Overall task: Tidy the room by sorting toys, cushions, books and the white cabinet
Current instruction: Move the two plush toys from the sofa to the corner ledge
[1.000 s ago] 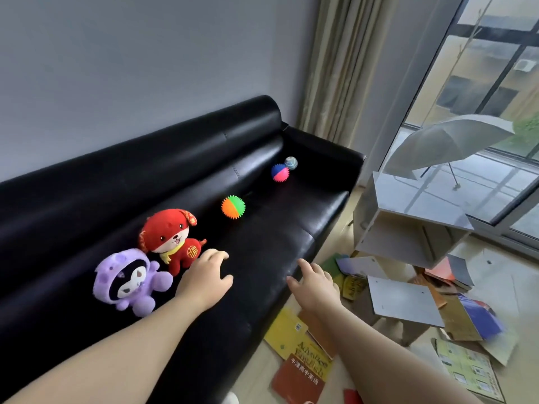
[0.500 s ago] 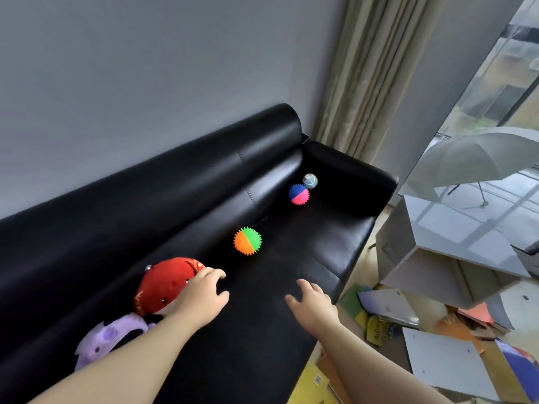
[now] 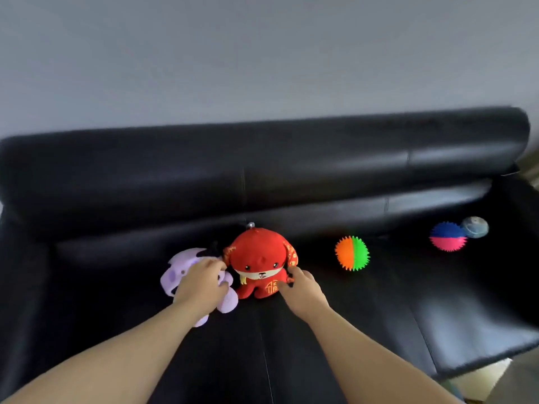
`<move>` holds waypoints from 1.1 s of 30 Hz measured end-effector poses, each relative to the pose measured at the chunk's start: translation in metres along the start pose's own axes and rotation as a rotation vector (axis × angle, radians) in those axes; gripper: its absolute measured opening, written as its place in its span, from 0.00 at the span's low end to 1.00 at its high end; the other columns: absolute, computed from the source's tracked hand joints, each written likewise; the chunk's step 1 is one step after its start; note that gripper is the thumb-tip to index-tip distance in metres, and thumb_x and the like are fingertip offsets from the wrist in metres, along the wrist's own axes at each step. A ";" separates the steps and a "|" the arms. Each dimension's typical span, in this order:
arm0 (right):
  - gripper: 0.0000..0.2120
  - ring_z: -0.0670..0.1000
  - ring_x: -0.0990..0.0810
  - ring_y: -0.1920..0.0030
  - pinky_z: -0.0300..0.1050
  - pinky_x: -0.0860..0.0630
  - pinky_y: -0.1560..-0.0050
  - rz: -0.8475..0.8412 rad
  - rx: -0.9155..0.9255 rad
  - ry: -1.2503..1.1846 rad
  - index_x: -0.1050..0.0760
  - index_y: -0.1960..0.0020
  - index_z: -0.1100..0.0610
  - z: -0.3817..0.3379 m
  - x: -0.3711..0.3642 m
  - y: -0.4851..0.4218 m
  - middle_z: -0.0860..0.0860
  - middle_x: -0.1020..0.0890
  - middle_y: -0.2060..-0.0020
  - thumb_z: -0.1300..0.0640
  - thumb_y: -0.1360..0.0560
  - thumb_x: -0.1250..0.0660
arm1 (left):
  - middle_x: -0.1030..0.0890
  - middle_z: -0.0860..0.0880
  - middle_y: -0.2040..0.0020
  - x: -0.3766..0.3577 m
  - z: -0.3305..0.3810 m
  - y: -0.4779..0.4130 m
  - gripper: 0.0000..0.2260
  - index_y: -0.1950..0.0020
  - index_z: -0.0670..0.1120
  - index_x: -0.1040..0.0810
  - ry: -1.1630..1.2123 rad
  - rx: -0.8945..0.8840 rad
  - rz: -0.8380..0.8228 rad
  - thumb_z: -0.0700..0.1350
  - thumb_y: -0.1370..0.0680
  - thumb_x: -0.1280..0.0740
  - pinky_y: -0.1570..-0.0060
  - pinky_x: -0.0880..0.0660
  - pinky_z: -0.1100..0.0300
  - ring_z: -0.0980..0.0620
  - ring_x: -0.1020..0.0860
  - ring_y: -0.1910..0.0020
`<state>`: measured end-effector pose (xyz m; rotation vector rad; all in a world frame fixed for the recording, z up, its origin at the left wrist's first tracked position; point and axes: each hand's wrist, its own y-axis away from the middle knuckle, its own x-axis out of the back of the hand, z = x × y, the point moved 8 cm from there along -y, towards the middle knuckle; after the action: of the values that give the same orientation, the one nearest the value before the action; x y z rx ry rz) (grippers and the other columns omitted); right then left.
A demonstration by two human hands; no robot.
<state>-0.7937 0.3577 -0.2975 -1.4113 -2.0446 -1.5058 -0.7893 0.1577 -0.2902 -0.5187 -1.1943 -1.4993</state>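
A red plush dog (image 3: 259, 261) sits upright on the black sofa seat (image 3: 379, 310), facing me. Just to its left lies a purple plush toy (image 3: 178, 272). My left hand (image 3: 201, 284) rests on top of the purple toy with its fingers curled over it. My right hand (image 3: 303, 290) touches the red dog's right side at its lower body, fingers around its edge. Further right on the seat are an orange-and-green spiky ball (image 3: 352, 253), a blue-and-pink spiky ball (image 3: 447, 237) and a small grey-blue ball (image 3: 474, 227) touching it.
The sofa backrest (image 3: 262, 164) runs across the view below a grey wall (image 3: 262, 53). The sofa's right armrest (image 3: 522, 217) stands at the far right. A strip of floor (image 3: 495, 380) shows at the bottom right corner.
My view has turned left to face the sofa; cabinet and books are out of sight. Both hands moved forward, the left onto the purple toy, the right onto the red dog.
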 end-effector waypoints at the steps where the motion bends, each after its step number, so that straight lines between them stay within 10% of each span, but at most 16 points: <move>1: 0.22 0.56 0.30 0.36 0.55 0.31 0.37 -0.022 0.007 -0.001 0.36 0.30 0.50 -0.003 -0.005 -0.009 0.52 0.32 0.33 0.46 0.22 0.44 | 0.34 0.52 0.30 0.002 -0.009 -0.002 0.18 0.32 0.50 0.30 -0.027 0.040 0.030 0.46 0.22 0.39 0.39 0.33 0.58 0.51 0.34 0.32; 14: 0.29 0.58 0.33 0.33 0.56 0.31 0.36 0.036 -0.111 -0.076 0.45 0.25 0.50 0.007 -0.016 -0.118 0.54 0.37 0.29 0.50 0.23 0.40 | 0.60 0.48 0.22 -0.040 -0.047 -0.091 0.38 0.23 0.52 0.63 -0.358 0.091 -0.127 0.53 0.22 0.39 0.28 0.46 0.48 0.44 0.56 0.23; 21: 0.43 0.58 0.30 0.35 0.51 0.28 0.41 0.018 -0.128 -0.353 0.53 0.24 0.43 0.010 -0.024 -0.140 0.55 0.39 0.29 0.54 0.29 0.29 | 0.28 0.52 0.35 -0.047 -0.070 -0.097 0.15 0.33 0.53 0.29 -0.266 0.147 -0.040 0.48 0.20 0.44 0.41 0.33 0.54 0.49 0.33 0.37; 26: 0.20 0.55 0.24 0.51 0.47 0.26 0.55 -0.067 -0.116 -0.050 0.36 0.43 0.54 0.002 -0.036 -0.118 0.54 0.25 0.46 0.53 0.29 0.30 | 0.27 0.51 0.38 -0.042 -0.078 -0.074 0.14 0.36 0.51 0.26 -0.199 0.192 -0.022 0.50 0.18 0.45 0.44 0.32 0.56 0.48 0.32 0.39; 33: 0.17 0.57 0.23 0.43 0.46 0.26 0.50 -0.066 -0.162 -0.044 0.30 0.35 0.56 -0.007 -0.043 -0.045 0.56 0.24 0.41 0.52 0.22 0.40 | 0.27 0.45 0.39 -0.009 -0.084 -0.022 0.14 0.38 0.44 0.23 -0.090 0.174 0.038 0.47 0.19 0.43 0.46 0.28 0.52 0.45 0.30 0.41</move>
<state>-0.8099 0.3282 -0.3497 -1.4601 -2.0542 -1.7167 -0.7839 0.0862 -0.3394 -0.4924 -1.3644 -1.3372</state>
